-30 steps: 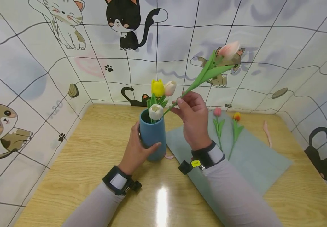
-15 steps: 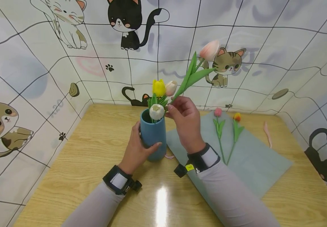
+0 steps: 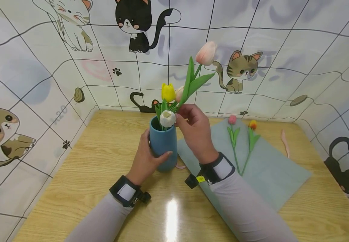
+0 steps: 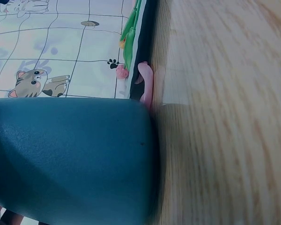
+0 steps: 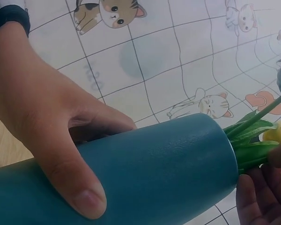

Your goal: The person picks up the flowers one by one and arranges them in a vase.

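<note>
A blue vase (image 3: pixel 164 144) stands upright on the table, and my left hand (image 3: pixel 145 159) grips its side, thumb across the front. In it are a yellow tulip (image 3: pixel 168 92), a white tulip (image 3: pixel 167 119) and a pale pink tulip (image 3: pixel 179 94) partly covered by leaves. My right hand (image 3: pixel 197 131) pinches the stem of a taller pink tulip (image 3: pixel 206 53) beside the vase's rim. That tulip leans a little right, its bloom well above the others. Its lower stem is hidden behind the fingers and the white tulip. The right wrist view shows the right fingertips (image 5: pixel 246 187) close to the vase mouth.
Right of the vase a grey-green sheet (image 3: pixel 271 174) lies on the wooden table (image 3: pixel 101 144). On it rest a pink tulip (image 3: pixel 232 119) and an orange-yellow tulip (image 3: pixel 252 125). A pink ribbon (image 3: pixel 285 143) lies at the far right; another pink strip (image 4: pixel 146 84) lies by the vase base.
My right hand has moved left and down toward the vase mouth, bringing the tall pink tulip left and more upright. My left hand keeps its hold on the vase.
</note>
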The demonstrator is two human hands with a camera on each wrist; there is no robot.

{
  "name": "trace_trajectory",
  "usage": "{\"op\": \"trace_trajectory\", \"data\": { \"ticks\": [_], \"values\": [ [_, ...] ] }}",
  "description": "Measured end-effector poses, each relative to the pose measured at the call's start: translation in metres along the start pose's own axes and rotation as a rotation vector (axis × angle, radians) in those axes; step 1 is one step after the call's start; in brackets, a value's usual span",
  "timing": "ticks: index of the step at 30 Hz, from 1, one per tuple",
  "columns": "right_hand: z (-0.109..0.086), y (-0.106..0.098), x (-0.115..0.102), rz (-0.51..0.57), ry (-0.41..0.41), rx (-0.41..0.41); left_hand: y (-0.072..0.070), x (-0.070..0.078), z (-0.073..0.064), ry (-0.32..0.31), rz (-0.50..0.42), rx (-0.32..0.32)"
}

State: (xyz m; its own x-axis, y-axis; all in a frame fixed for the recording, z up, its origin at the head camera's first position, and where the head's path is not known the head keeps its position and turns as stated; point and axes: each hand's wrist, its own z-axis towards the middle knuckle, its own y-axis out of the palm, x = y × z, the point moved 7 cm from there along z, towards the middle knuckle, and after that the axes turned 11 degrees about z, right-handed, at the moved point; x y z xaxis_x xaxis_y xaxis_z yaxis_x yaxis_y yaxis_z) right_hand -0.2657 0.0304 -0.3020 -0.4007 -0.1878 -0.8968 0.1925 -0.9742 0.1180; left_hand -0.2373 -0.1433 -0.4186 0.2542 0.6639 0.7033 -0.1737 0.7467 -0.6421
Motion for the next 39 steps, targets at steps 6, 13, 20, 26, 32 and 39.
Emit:
{"op": "trace_trajectory", "data": {
  "ticks": [6,13,20,26,32,39],
  "values": [
    [-0.001,0.001,0.001,-0.105,0.014,0.002,0.001,-0.001,0.001,0.023,-0.009,0.006],
    [-0.002,0.005,-0.003,-0.284,-0.073,-0.032,0.001,-0.002,0.001,0.026,-0.006,0.005],
    [-0.003,0.009,-0.009,-0.409,-0.166,-0.085,0.001,-0.002,0.001,0.028,0.014,0.008],
    [-0.002,0.006,-0.01,-0.445,-0.165,-0.082,0.001,-0.002,0.001,0.042,0.011,0.009],
    [-0.003,0.008,-0.009,-0.455,-0.134,-0.117,0.0,-0.001,0.001,0.058,0.018,0.021],
    [-0.007,0.009,-0.006,-0.476,-0.093,-0.142,0.001,-0.002,0.001,0.049,0.011,0.021]
  ]
}}
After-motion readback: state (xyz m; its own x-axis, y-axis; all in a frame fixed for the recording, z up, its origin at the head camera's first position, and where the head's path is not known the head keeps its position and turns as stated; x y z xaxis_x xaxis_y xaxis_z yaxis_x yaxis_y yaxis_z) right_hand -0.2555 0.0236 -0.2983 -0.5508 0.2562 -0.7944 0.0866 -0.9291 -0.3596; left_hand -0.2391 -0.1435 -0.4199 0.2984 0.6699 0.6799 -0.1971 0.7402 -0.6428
